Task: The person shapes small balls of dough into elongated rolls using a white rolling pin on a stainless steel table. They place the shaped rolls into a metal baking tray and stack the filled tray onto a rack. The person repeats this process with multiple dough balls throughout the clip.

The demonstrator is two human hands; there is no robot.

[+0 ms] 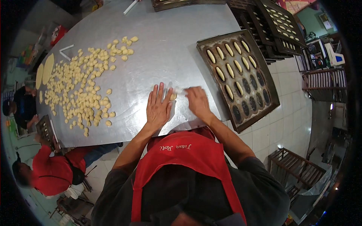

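Observation:
My left hand (158, 106) lies flat on the steel table, fingers stretched out and slightly apart. By its thumb and index finger is a small piece of pale yellow dough (173, 96). My right hand (198, 101) is curled just to the right, closed around a blurred whitish stick-like thing (179, 91) that reaches left over the dough. Its exact kind is smeared by motion. Right of this hand, a dark metal baking tray (250, 118) overhangs the table edge; several slim dough pieces (230, 71) lie in its oval hollows, and some hollows at its near right hold none.
Many dough balls (81, 84) cover the table's left side, with two flat dough sheets (48, 69) and a bent white tube (67, 52) beyond. Loaded trays (281, 24) are stacked at the far right. A person in red (52, 169) and another in dark clothes (24, 107) are at left.

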